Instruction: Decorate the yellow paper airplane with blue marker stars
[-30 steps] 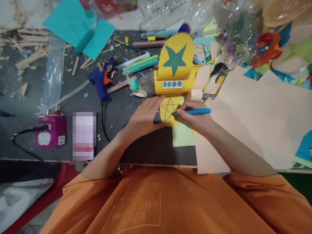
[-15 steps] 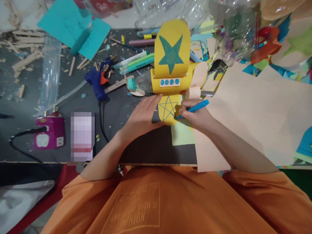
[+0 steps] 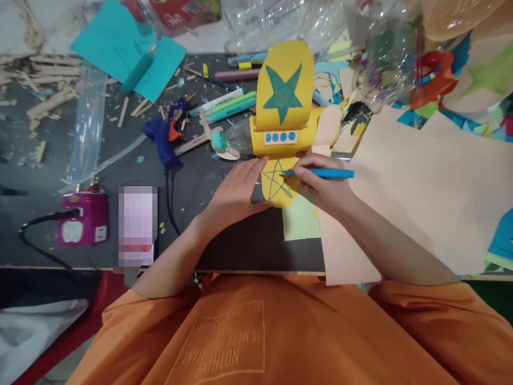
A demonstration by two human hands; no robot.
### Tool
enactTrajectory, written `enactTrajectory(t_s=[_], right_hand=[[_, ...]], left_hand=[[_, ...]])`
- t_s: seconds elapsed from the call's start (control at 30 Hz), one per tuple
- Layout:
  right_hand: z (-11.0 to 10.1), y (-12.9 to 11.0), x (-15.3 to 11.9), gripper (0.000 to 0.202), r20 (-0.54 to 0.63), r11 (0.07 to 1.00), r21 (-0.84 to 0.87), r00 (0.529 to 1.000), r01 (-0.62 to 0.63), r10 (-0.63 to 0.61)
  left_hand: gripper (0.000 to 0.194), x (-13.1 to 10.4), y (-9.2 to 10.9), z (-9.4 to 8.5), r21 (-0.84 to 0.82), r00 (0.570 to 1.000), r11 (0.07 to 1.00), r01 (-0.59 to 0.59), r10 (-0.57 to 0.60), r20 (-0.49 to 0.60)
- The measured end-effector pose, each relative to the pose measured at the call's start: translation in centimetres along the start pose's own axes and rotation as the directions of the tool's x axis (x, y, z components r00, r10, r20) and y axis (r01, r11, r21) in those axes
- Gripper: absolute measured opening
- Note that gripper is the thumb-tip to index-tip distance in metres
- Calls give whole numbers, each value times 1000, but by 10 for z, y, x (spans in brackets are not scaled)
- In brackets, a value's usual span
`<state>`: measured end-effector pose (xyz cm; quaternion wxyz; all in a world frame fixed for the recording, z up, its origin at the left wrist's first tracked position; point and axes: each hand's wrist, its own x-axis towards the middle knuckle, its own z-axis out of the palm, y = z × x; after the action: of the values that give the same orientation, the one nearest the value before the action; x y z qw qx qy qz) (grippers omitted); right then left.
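Observation:
A toy plane made from a clear plastic bottle and yellow paper [image 3: 260, 141] lies on the table, with a teal cap [image 3: 218, 141] and propeller at its left end. Its far wing [image 3: 300, 59] carries a filled green star; the near wing [image 3: 282, 202] has a star in outline. My left hand [image 3: 236, 187] lies flat with fingers stretched out, fingertips and thumb touching the near wing's left side. Pinched in my right hand [image 3: 326, 184] is a blue marker [image 3: 336, 173], its tip at the upper right of the outlined star.
Left of the plane lie a blue glue gun [image 3: 162, 139], a phone [image 3: 138, 224] and a purple power adapter [image 3: 83, 219]. Several markers [image 3: 228, 107] sit behind the bottle. Large beige paper sheets [image 3: 417, 198] cover the right side. Wood sticks [image 3: 52, 80] and plastic bottles [image 3: 272, 24] lie farther back.
The marker tip has moved from the star's lower right up to its upper right, and the marker lies more level. My left hand stays on the near wing.

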<state>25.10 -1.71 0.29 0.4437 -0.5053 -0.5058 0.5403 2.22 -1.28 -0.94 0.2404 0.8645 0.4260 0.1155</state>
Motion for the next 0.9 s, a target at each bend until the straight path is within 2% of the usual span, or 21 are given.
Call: enactTrajectory(t_s=[0.13, 0.3, 0.43, 0.6, 0.7, 0.8, 0.9], right_hand=[[-1, 0, 1, 47, 46, 1000, 1, 999, -21, 21], [-3, 1, 1, 35, 44, 999, -11, 998, -40, 40], [-4, 2, 1, 27, 51, 999, -29, 998, -29, 30], [-6, 7, 2, 31, 104, 1000, -27, 995, 9, -6], [-6, 6, 3, 22, 133, 999, -47, 991, 5, 1], [-5, 2, 3, 16, 117, 999, -39, 993, -22, 27], [-4, -1, 2, 20, 104, 997, 5, 992, -75, 74]], left_hand=[[90, 1, -2, 0, -18, 1000, 1000, 14, -13, 14], [92, 0, -2, 1, -16, 1000, 1000, 9, -9, 15], [91, 1, -1, 1, -17, 1000, 1000, 20, -20, 20], [90, 1, -1, 0, 8, 1000, 1000, -8, 8, -1], [87, 1, 0, 0, 10, 1000, 1000, -21, 21, -16], [86, 0, 0, 0, 10, 1000, 1000, -13, 14, -17], [87, -1, 0, 2, 3, 999, 1000, -20, 20, -32]])
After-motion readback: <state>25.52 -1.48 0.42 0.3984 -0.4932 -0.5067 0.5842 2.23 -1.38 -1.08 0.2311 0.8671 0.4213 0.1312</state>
